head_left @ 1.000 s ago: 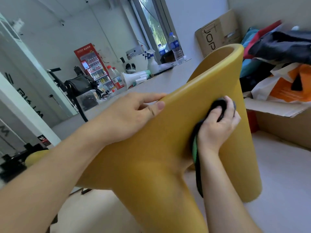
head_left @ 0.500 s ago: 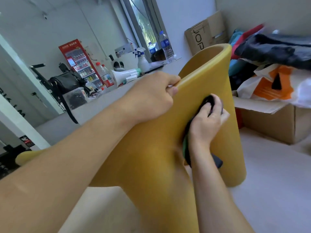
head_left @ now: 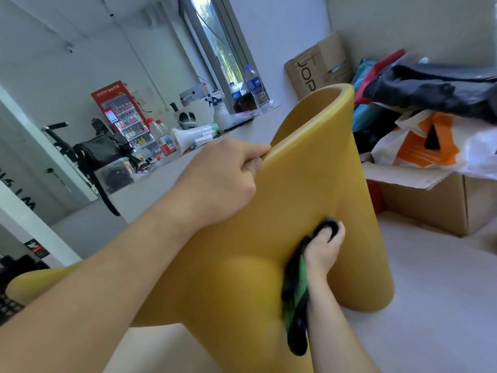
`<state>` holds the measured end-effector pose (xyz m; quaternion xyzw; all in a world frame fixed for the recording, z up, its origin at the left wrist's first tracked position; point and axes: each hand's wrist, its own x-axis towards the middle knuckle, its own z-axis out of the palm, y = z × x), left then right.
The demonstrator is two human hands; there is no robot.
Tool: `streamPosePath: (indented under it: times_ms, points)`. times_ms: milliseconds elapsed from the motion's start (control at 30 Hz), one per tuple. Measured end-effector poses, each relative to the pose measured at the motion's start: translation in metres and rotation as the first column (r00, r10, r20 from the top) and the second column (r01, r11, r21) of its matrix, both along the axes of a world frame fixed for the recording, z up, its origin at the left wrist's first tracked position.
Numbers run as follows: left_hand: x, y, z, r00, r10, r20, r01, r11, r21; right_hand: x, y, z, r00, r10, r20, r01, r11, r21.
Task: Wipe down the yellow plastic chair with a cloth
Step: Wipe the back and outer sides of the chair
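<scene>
The yellow plastic chair fills the middle of the head view, tipped so its smooth outer shell faces me. My left hand grips the chair's upper rim, fingers curled over the edge. My right hand holds a black and green cloth against the shell, low on its right side. Part of the cloth hangs down along my right wrist.
An open cardboard box piled with bags and clothes stands on the floor at right, close to the chair. A long white counter behind the chair carries bottles, a megaphone and a black bag. Pale floor lies at lower right.
My right hand has slid the cloth down the shell, from near the rim to lower on the chair. My left hand went from resting on the shell to gripping the rim.
</scene>
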<state>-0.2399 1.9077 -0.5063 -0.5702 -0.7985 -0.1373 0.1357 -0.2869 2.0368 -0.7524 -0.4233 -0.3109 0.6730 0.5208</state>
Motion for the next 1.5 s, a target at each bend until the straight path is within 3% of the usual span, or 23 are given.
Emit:
streamPosePath:
  times_ms: [67, 133, 200, 267, 400, 467, 500, 567, 633, 700, 767, 833, 933, 1000, 1067, 1100, 1133, 1167, 1200, 1233, 1300, 1400, 1500]
  points:
    - [0.000, 0.001, 0.000, 1.000, 0.008, -0.016, -0.008, 1.000, 0.007, -0.003, -0.010, -0.003, 0.997, 0.083, -0.009, -0.083, 0.984, -0.159]
    - [0.000, 0.000, -0.001, 0.999, 0.018, -0.030, -0.017, 1.000, 0.014, 0.004, -0.017, 0.018, 0.996, 0.086, 0.038, -0.079, 0.986, -0.145]
    - [0.000, 0.002, -0.002, 0.999, 0.012, -0.030, -0.011, 1.000, 0.016, 0.019, -0.028, 0.052, 0.997, -0.064, 0.050, 0.057, 0.990, 0.126]
    - [-0.002, 0.007, -0.002, 0.999, 0.008, -0.043, -0.007, 1.000, 0.019, 0.028, -0.039, 0.083, 0.977, -0.214, 0.002, 0.193, 0.884, 0.426]
    - [-0.002, 0.017, -0.003, 0.996, -0.006, -0.088, 0.008, 1.000, 0.016, 0.029, -0.014, 0.086, 0.932, -0.339, -0.130, 0.343, 0.700, 0.627]
    - [-0.004, 0.024, -0.004, 0.989, -0.027, -0.148, 0.027, 1.000, -0.001, 0.016, 0.015, 0.060, 0.932, -0.347, -0.104, 0.345, 0.759, 0.552]
    - [-0.004, 0.027, -0.004, 0.986, -0.027, -0.163, 0.027, 1.000, -0.003, 0.009, 0.025, 0.042, 0.953, -0.300, -0.043, 0.287, 0.848, 0.445]
    - [-0.003, 0.033, -0.003, 0.987, -0.015, -0.159, 0.014, 1.000, -0.012, -0.003, 0.032, 0.005, 0.998, -0.030, 0.048, 0.028, 0.999, 0.042]
    - [-0.001, 0.036, -0.003, 0.989, -0.007, -0.150, 0.004, 1.000, -0.018, -0.009, 0.020, -0.023, 0.971, 0.236, 0.029, -0.224, 0.948, -0.226]
    - [-0.001, 0.038, -0.003, 0.990, -0.007, -0.140, 0.007, 1.000, 0.000, -0.003, 0.003, -0.024, 0.945, 0.322, 0.056, -0.298, 0.920, -0.253]
    - [0.000, 0.042, -0.002, 0.991, -0.003, -0.130, 0.004, 1.000, 0.010, 0.012, -0.009, 0.004, 0.978, 0.201, 0.061, -0.194, 0.976, -0.098]
    - [0.001, 0.053, 0.000, 0.992, -0.003, -0.129, 0.005, 1.000, 0.019, 0.033, -0.021, 0.057, 0.999, -0.049, 0.010, 0.046, 0.969, 0.243]
    - [0.004, 0.067, 0.000, 0.990, -0.022, -0.136, 0.024, 1.000, 0.011, 0.054, -0.034, 0.127, 0.934, -0.306, -0.186, 0.350, 0.671, 0.654]
    - [0.005, 0.070, 0.000, 0.991, -0.028, -0.134, 0.028, 1.000, -0.003, 0.048, -0.024, 0.119, 0.908, -0.361, -0.213, 0.401, 0.599, 0.693]
    - [0.004, 0.071, 0.000, 0.992, -0.016, -0.128, 0.015, 1.000, -0.010, 0.033, -0.001, 0.074, 0.945, -0.326, -0.039, 0.293, 0.785, 0.546]
    - [0.004, 0.071, 0.000, 0.992, -0.010, -0.124, 0.009, 1.000, -0.012, 0.025, 0.011, 0.048, 0.982, -0.178, 0.064, 0.145, 0.927, 0.346]
    - [0.004, 0.071, -0.001, 0.993, -0.007, -0.122, 0.005, 1.000, -0.014, 0.020, 0.019, 0.027, 0.991, 0.041, 0.127, -0.052, 0.995, 0.081]
    - [0.003, 0.071, -0.002, 0.992, -0.003, -0.123, 0.002, 1.000, -0.014, 0.020, 0.022, 0.014, 0.964, 0.226, 0.141, -0.211, 0.970, -0.118]
    - [0.004, 0.072, -0.004, 0.992, -0.004, -0.129, 0.003, 1.000, -0.008, 0.024, 0.019, 0.010, 0.938, 0.315, 0.143, -0.286, 0.938, -0.194]
    - [0.004, 0.073, -0.005, 0.991, -0.002, -0.134, 0.002, 1.000, -0.003, 0.032, 0.010, 0.018, 0.935, 0.316, 0.163, -0.291, 0.943, -0.160]
    - [0.003, 0.076, -0.006, 0.991, 0.023, -0.130, -0.022, 1.000, 0.011, 0.048, -0.020, 0.056, 0.987, 0.083, 0.139, -0.106, 0.980, 0.166]
    - [0.000, 0.073, -0.004, 0.999, 0.046, -0.016, -0.045, 0.998, 0.043, 0.062, -0.065, 0.127, 0.974, -0.219, -0.050, 0.204, 0.765, 0.611]
    - [0.000, 0.063, -0.003, 0.998, 0.022, 0.061, -0.024, 0.999, 0.031, 0.053, -0.063, 0.128, 0.932, -0.352, -0.090, 0.311, 0.647, 0.696]
